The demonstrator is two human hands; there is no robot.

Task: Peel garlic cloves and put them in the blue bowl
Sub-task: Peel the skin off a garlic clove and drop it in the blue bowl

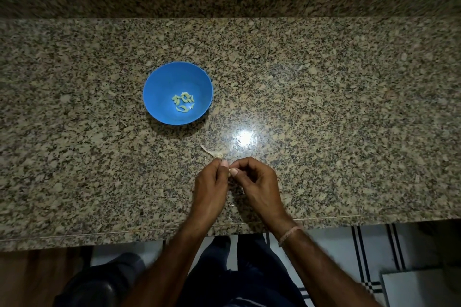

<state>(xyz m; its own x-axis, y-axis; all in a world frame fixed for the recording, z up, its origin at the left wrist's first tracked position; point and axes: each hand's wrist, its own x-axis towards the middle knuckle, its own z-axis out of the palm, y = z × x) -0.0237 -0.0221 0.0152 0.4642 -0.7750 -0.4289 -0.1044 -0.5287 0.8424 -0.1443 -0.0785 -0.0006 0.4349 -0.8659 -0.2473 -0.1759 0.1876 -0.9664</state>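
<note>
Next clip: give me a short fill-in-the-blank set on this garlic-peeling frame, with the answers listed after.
1. The peeled cloves lie inside the ____ bowl.
2. The garlic clove being peeled is pinched by ____ hands, the left hand and the right hand.
3. A loose garlic scrap lies on the counter between the hands and the ____.
Missing words: blue; both; bowl.

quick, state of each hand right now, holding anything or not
left hand: fingers curled, pinching a small garlic clove, mostly hidden between the thumbs
right hand: fingers curled, pinching the same garlic clove from the other side
</note>
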